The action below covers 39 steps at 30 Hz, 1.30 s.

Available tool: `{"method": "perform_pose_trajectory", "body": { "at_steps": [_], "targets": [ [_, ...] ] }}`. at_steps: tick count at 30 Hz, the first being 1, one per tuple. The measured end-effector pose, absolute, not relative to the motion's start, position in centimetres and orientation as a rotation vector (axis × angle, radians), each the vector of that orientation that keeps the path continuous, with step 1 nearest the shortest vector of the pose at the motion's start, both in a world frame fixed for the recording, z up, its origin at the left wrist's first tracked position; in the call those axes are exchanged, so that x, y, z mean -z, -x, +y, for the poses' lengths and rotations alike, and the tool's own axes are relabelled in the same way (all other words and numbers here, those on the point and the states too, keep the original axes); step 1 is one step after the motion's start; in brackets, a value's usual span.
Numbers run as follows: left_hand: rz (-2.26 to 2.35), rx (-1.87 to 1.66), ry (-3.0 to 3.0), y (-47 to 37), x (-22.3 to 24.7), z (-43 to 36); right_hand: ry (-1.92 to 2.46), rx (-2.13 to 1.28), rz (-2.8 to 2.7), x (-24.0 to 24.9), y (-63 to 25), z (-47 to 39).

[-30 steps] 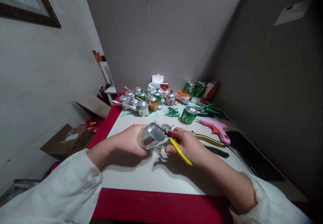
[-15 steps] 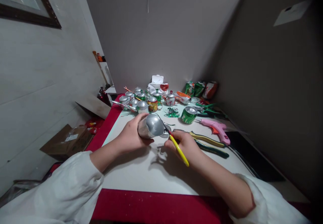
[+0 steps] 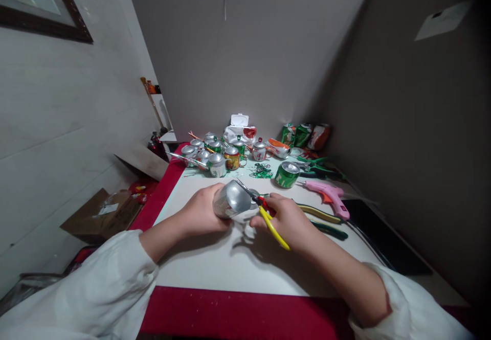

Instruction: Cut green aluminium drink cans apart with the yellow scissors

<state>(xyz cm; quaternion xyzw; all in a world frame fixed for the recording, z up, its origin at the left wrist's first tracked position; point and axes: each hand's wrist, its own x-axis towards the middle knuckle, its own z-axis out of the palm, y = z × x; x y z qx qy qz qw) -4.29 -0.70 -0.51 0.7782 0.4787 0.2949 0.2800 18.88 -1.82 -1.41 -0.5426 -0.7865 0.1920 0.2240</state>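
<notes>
A silver can piece (image 3: 233, 198) is tilted in my left hand (image 3: 201, 209), whose fingers wrap round its left side and underside. My right hand (image 3: 286, 220) grips yellow-and-red handled scissors (image 3: 273, 231) with their blades at the can's right rim. Behind the blades, a small round metal piece (image 3: 253, 197) lies on the white board (image 3: 203, 268), partly hidden. Pliers with yellow and green handles (image 3: 320, 212) lie just beyond my right hand. Further back stand a cut green can (image 3: 287, 175) and a pile of green tabs (image 3: 261, 170).
Several small can pots (image 3: 231, 158) stand at the back left beside a wipes pack (image 3: 240, 133). Whole cans (image 3: 304, 134) are at the back right. A pink glue gun (image 3: 328, 195) and a black flat object (image 3: 387, 238) lie right. A cardboard box (image 3: 102, 216) is lower left.
The can piece has moved slightly down and right with my left hand. The scissors' handles have spread apart and their blades now lie across the can's rim.
</notes>
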Motion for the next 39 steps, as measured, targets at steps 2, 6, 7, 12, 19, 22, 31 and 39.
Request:
{"method": "perform_pose_trajectory", "body": {
  "at_steps": [2, 6, 7, 12, 19, 22, 31, 39],
  "targets": [
    [1.246, -0.762, -2.090, 4.5, 0.4, -0.6, 1.460, -0.556, -2.166, 1.7, -19.2, -1.6],
    [1.179, -0.708, -2.104, 4.6, 0.0, -0.6, 1.412, -0.570, -2.184, 1.8, -19.6, -1.3],
    [1.172, -0.704, -2.096, 4.6, -0.1, -0.7, 1.413, -0.560, -2.201, 1.7, -19.6, -1.3],
    [1.096, -0.670, -2.005, 4.5, -0.2, -0.8, 1.397, -0.568, -2.292, 1.4, -19.1, -1.8],
    [1.107, -0.655, -2.069, 4.8, 0.2, -0.4, 1.483, -0.756, -2.153, 2.0, -18.7, -2.0],
    [1.115, -0.641, -2.079, 4.9, 0.4, -0.5, 1.476, -0.827, -2.174, 1.6, -18.8, -2.2],
    [1.039, -0.511, -2.051, 4.8, -0.5, -0.7, 1.403, -0.721, -2.274, 1.1, -18.7, -2.3],
    [0.909, -0.451, -2.083, 6.1, -1.0, 0.2, 1.429, -0.704, -2.183, 1.4, -18.7, -2.5]
  ]
}}
